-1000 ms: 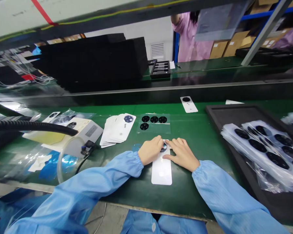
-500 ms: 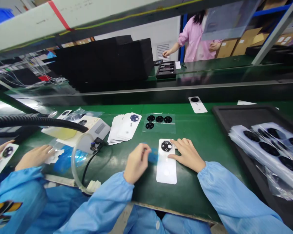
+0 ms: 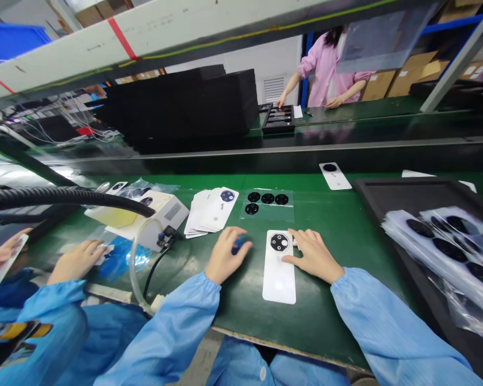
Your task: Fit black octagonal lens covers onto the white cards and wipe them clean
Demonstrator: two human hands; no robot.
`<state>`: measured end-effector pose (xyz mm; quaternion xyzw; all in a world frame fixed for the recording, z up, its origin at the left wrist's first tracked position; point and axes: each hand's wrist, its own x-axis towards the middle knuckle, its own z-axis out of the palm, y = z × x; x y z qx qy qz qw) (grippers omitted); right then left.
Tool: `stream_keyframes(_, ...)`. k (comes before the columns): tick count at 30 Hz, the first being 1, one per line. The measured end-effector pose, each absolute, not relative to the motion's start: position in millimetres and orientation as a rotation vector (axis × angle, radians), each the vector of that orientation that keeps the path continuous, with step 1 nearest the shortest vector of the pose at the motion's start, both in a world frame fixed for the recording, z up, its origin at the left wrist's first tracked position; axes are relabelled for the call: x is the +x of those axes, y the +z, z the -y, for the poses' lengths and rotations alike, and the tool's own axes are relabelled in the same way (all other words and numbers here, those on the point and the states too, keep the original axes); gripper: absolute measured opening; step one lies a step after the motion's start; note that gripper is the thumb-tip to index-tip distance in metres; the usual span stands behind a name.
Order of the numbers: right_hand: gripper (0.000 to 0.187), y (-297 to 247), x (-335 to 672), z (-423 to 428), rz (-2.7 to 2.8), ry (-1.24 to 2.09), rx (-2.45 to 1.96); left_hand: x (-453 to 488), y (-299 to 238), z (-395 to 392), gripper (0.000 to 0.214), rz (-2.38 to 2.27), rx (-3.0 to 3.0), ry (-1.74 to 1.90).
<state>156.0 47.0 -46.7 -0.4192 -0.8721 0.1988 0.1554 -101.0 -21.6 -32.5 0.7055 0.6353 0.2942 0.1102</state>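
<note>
A white phone back cover point(image 3: 279, 276) lies flat on the green bench in front of me, its round black camera ring point(image 3: 279, 243) at the far end. My right hand point(image 3: 314, 254) holds its right edge, thumb and forefinger against the side by the ring. A small white bit shows under those fingers; I cannot make out what it is. Left of the cover, my left hand point(image 3: 228, 254) is curled around a crumpled blue film point(image 3: 239, 244), which is partly hidden by the fingers and clear of the cover.
Behind my left hand lie a fanned stack of white covers point(image 3: 213, 210) and a clear sheet of black camera rings point(image 3: 268, 199). A black tray point(image 3: 370, 198) with bagged parts is at right. A co-worker's hand point(image 3: 77, 261), a hose point(image 3: 68, 201) and a white box point(image 3: 169, 217) are at left.
The blue film, stretched flat beside the cover before, is now bunched in my left hand, which has drawn away from the cover. My right hand stays at the cover's edge.
</note>
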Motion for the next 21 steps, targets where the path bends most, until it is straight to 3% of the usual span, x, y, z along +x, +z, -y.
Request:
stream_keyframes(4,0.066,-46.8,156.1,-48.3,2.439,0.636,-1.228,-75.2,-28.8,4.4,0.091,-1.406,2.189,0.659)
stream_keyframes(6,0.065,-47.8,156.5,-48.0,2.399,0.672,-1.246,-68.0,-30.1,-7.3,0.108,-1.295,2.158,0.628)
stream_keyframes(12,0.070,-50.2,160.1,-47.7,2.260,0.789,-1.263,-61.9,-33.6,-19.0,0.097,-1.125,1.879,0.770)
stream_keyframes(15,0.062,-46.7,165.4,-50.3,2.182,0.860,-1.202,-55.6,-36.2,-3.7,0.091,-1.089,1.608,0.926)
stream_keyframes(21,0.043,-46.5,181.3,-60.1,1.722,1.065,-1.263,-57.1,-29.0,59.8,0.107,-1.106,1.082,1.241)
